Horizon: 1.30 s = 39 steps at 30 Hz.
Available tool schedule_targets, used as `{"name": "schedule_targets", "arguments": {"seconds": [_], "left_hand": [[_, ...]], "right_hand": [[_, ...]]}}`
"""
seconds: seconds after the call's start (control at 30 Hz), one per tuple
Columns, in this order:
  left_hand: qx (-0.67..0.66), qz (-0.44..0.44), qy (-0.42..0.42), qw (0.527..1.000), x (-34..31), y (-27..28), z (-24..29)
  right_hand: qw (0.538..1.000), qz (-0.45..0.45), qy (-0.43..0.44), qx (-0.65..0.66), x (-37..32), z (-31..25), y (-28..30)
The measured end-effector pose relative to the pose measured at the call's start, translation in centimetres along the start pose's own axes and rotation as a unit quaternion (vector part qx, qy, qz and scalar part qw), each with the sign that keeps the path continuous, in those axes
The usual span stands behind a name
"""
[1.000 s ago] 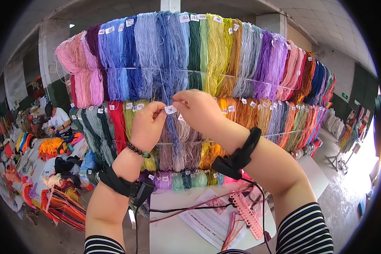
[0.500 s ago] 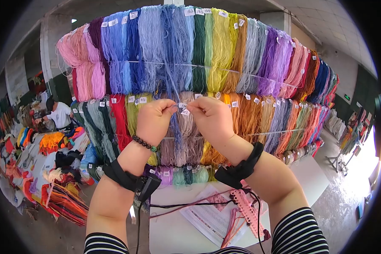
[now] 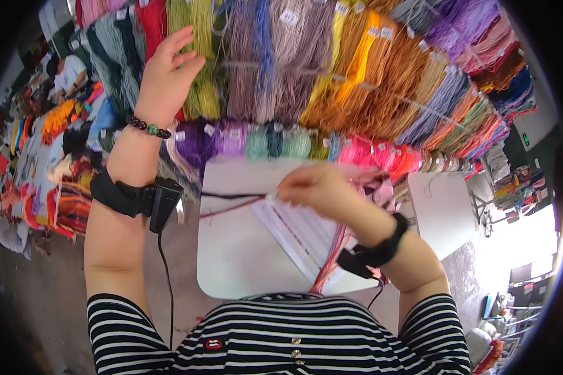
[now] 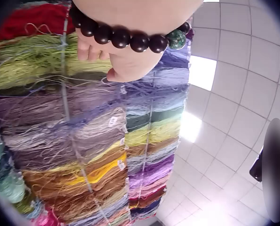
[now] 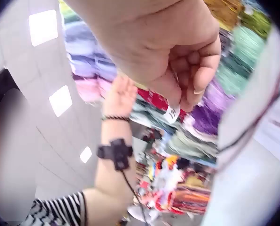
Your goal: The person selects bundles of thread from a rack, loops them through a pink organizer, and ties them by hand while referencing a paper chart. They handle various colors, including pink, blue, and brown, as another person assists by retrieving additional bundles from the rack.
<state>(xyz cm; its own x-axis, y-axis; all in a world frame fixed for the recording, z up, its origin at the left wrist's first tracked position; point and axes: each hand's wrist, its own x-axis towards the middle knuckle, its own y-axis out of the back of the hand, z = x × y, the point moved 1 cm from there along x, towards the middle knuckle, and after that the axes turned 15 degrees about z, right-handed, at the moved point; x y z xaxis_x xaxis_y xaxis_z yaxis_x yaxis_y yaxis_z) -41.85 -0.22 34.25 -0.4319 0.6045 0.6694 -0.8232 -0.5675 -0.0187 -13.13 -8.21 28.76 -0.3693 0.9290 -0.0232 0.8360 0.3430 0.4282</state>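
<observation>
Right hand (image 3: 313, 187): thumb and fingertips pinch a small white tag (image 5: 171, 114) at one edge; the other fingers are curled in toward the palm. Handwritten digits on the tag, last one uncertain. The tag hangs free of the fingertips, over the white table (image 3: 222, 250) in the head view.

Left hand (image 3: 172, 69): fingers loosely extended, slightly apart, thumb held off from them; no item seen in the grasp. It is raised in front of the yellow-green skeins (image 3: 203, 94). Contact with them: cannot tell. In the left wrist view a thin pale strand (image 4: 86, 81) runs beside the thumb tip; whether it touches is unclear.

Just behind the left fingers, toward the wrist: dark bead bracelet (image 3: 149, 128) with a green bead. Farther up that forearm, a black strap with a camera (image 3: 164, 203).

Around the right fingers: a black cord (image 3: 231, 195) runs from the table's left side to near the tag. Below the fingers, a printed sheet (image 3: 294, 237) lies on the table, pink and red threads (image 3: 331, 259) across its right part.

Beyond both hands: rack of tagged skeins. Grey-mauve skeins (image 3: 244, 75) with blue strands (image 3: 264, 50) to the right of the left fingers; orange-brown skeins (image 3: 381, 75) farther right.
</observation>
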Motion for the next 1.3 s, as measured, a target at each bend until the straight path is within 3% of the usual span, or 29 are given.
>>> {"name": "schedule_targets", "arguments": {"seconds": [0.03,0.1,0.23,0.3,0.5,0.67,0.7,0.73,0.77,0.8,0.83,0.97,1.07,1.17,1.23,1.3], "left_hand": [[0.000,-0.019,0.035,0.999,-1.3,0.5,-1.1],[-0.002,-0.047,0.095,0.994,-3.5,1.4,-3.6],[0.014,-0.080,0.115,0.990,-6.9,2.3,-5.0],[0.017,-0.074,0.124,0.989,-7.6,2.7,-4.6],[0.016,-0.081,0.140,0.987,-7.7,3.6,-4.7],[0.008,-0.127,0.162,0.979,-9.5,3.4,-5.3],[0.007,-0.133,0.198,0.971,-9.7,3.4,-4.8],[0.007,-0.121,0.142,0.982,-10.3,3.3,-6.1],[-0.065,-0.092,0.171,0.979,-10.9,3.0,-5.5],[-0.039,-0.111,0.176,0.977,-10.8,3.1,-6.2],[0.011,-0.116,0.179,0.977,-10.4,2.9,-5.9],[0.046,-0.123,0.145,0.981,-7.8,1.9,-3.1],[0.049,-0.103,0.063,0.991,-4.2,0.7,-0.1],[0.088,-0.054,-0.066,0.992,1.6,-1.1,4.8],[0.081,-0.004,-0.187,0.979,5.9,-2.7,8.8],[0.035,0.021,-0.212,0.977,10.3,-4.6,11.7]], "right_hand": [[0.996,-0.053,-0.024,-0.065,-0.8,2.3,-2.5],[0.980,-0.084,0.078,-0.164,-1.2,7.1,-6.8],[0.958,-0.089,0.064,-0.266,-1.8,10.7,-11.6],[0.948,-0.070,0.052,-0.306,-1.9,10.9,-12.3],[0.938,-0.122,0.028,-0.324,-0.9,10.5,-12.7],[0.917,-0.135,0.045,-0.373,-0.6,11.8,-13.3],[0.910,-0.129,0.048,-0.392,-0.5,12.0,-13.6],[0.902,-0.115,0.070,-0.411,-0.8,13.6,-14.5],[0.890,-0.088,0.101,-0.435,-0.7,14.8,-15.1],[0.896,-0.139,-0.007,-0.421,-0.2,14.2,-15.1],[0.900,-0.104,0.012,-0.422,-0.2,14.0,-15.2],[0.877,-0.157,-0.003,-0.454,0.6,10.0,-13.3],[0.871,-0.179,-0.024,-0.457,1.1,9.1,-11.6],[0.882,-0.158,0.032,-0.444,0.2,9.2,-10.4],[0.913,-0.149,0.041,-0.378,0.5,8.5,-8.8],[0.943,-0.161,0.031,-0.289,1.1,8.7,-6.9]]}}
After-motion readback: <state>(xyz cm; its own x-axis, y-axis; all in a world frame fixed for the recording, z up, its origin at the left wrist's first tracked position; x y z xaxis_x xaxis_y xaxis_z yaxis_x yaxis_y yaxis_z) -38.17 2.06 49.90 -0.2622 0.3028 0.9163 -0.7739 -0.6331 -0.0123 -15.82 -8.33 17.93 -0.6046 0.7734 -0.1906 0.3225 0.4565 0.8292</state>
